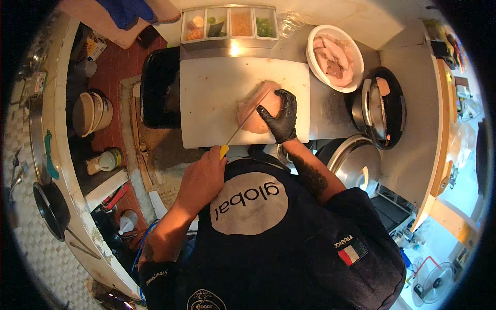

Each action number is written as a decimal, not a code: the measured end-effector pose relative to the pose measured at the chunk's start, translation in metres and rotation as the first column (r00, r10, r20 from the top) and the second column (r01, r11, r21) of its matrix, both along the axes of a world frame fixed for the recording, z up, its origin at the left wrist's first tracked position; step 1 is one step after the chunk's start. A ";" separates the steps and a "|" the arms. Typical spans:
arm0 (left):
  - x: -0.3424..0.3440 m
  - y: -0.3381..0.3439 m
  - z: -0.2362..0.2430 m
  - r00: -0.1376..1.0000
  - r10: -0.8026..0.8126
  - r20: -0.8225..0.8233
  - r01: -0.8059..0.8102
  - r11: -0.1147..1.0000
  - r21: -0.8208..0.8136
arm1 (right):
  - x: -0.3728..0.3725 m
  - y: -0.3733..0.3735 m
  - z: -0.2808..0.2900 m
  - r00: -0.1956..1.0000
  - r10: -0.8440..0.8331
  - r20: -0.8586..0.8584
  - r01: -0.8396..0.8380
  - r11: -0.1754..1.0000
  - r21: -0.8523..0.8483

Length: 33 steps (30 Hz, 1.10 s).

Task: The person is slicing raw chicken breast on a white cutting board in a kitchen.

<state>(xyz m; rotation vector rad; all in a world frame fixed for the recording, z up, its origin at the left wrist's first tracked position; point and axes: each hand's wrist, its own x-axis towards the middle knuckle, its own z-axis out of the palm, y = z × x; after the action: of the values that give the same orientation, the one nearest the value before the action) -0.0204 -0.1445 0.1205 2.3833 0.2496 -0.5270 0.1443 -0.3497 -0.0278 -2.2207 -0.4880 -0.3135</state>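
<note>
Meat slab (256, 123), likely soft, slippery and best pinned from above, lies on a white cutting board (206, 103), right hand (281, 118) pressing, thumb and fingers apart, left hand (204, 173) clamped on a knife (241, 126).

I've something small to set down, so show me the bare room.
Mostly bare: the cutting board's left part, between black tub and meat; the steel counter on the white bowl's near side, between board and dark pan. Crowded: around the meat, under knife and gloved right hand.
</note>
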 end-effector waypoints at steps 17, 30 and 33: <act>0.128 -0.035 -0.063 0.998 -0.027 -0.050 0.032 0.995 0.096 | 0.008 -0.003 -0.007 0.995 0.101 0.004 -0.101 0.995 -0.023; 0.109 -0.022 -0.074 0.988 -0.084 -0.132 0.093 0.994 0.061 | 0.010 -0.010 -0.018 0.991 0.110 -0.073 -0.106 0.993 0.054; 0.113 -0.025 -0.078 0.992 -0.092 -0.081 0.099 0.990 0.096 | 0.012 -0.011 -0.013 0.984 0.154 -0.084 -0.151 0.988 0.045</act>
<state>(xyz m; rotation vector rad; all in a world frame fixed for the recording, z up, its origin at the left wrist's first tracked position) 0.0925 -0.1693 0.0428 2.4841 0.2006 -0.6657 0.1562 -0.3608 -0.0411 -2.1351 -0.5959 -0.1437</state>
